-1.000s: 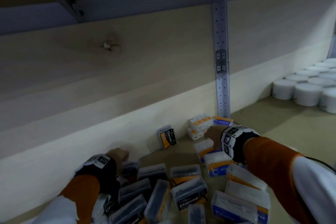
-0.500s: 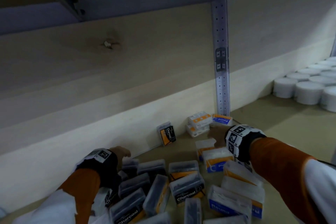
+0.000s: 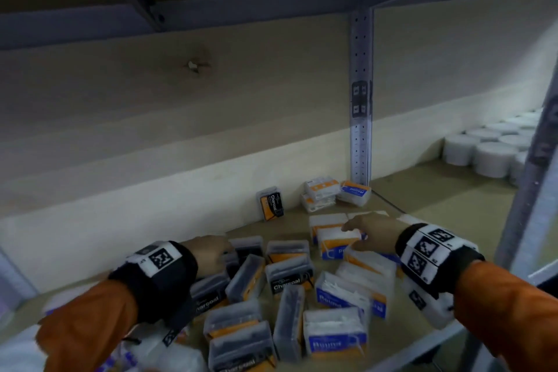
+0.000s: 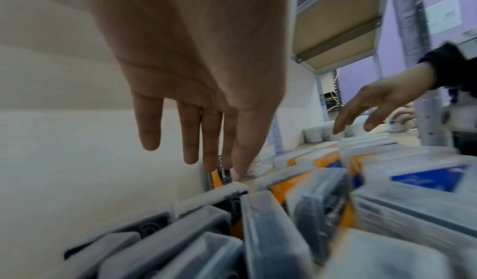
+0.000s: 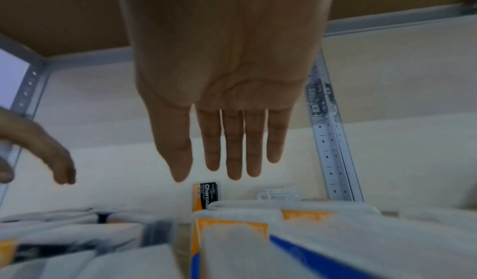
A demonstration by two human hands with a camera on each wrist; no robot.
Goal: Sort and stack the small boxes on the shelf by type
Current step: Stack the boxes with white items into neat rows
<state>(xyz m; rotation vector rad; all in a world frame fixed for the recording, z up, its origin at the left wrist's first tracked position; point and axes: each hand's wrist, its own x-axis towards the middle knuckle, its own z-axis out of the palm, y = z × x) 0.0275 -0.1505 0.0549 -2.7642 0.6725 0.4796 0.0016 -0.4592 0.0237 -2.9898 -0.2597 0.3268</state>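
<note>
1. Judging by how things lie, the sorting has barely begun. At the back wall of the shelf (image 3: 437,199) one Charcoal box (image 3: 270,203) stands upright on its own, a short stack of white-and-orange boxes (image 3: 319,193) sits to its right, and a blue-labelled box (image 3: 354,192) lies just beside that stack, next to the metal upright (image 3: 360,94).

2. Most of the work is left. A loose heap covers the front of the shelf: dark Charcoal boxes (image 3: 288,276) lie mostly on the left, some flat and some on edge, and blue-and-orange boxes (image 3: 335,334) lie jumbled on the right. Nothing in the heap is stacked by type.

3. The left hand (image 3: 208,254) hovers over the dark boxes at the back left of the heap. The left wrist view shows its fingers (image 4: 191,136) straight and slightly spread, holding nothing; whether the tips touch a box I cannot tell.

4. The right hand (image 3: 370,231) hovers over the white-topped boxes at the back right of the heap. The right wrist view shows its fingers (image 5: 233,146) straight and side by side, empty, above the box tops.

5. The two hands are well apart, each over its own side of the heap, and the started piles lie beyond them at the wall.

6. White round tubs (image 3: 489,154) stand in the neighbouring bay and seem no part of this job.
</note>
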